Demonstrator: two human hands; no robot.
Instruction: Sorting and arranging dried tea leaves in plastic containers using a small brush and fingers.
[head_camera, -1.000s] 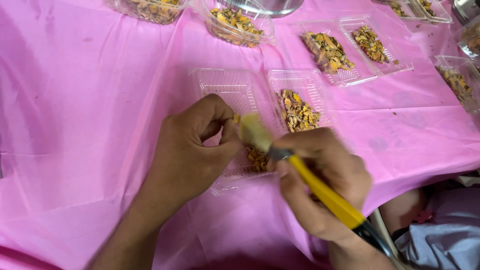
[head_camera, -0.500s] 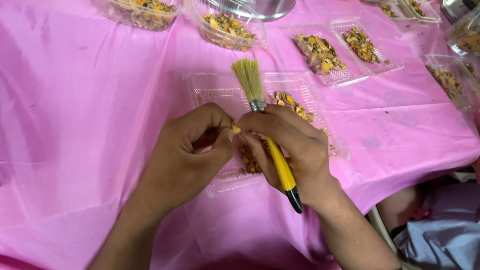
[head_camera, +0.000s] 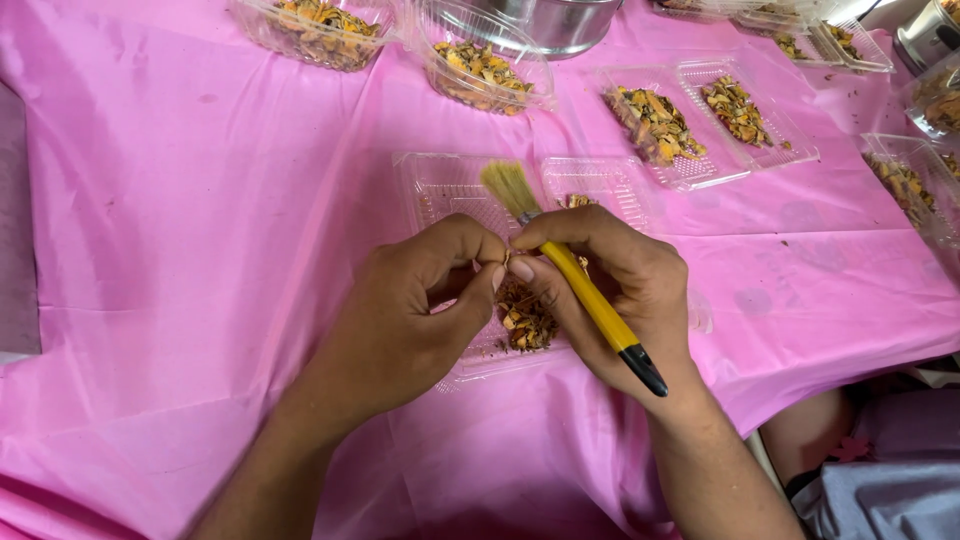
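Hands (head_camera: 420, 300) (head_camera: 620, 290) pinch a chip over the clear tray (head_camera: 440, 185), brush (head_camera: 575, 275) held.

food-sorting worktable, pink plastic cover (head_camera: 180, 200), filled clear trays (head_camera: 700, 110)

Glossy pink plastic tablecloth (head_camera: 180, 200), creased; clear ribbed plastic tray (head_camera: 440, 185); shiny metal pot (head_camera: 565, 18) at top; brush (head_camera: 575, 270) with glossy yellow handle.

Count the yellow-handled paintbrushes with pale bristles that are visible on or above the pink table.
1. The yellow-handled paintbrush is in the right hand, bristles pointing away, above a clear plastic tray. Others may lie outside the view.
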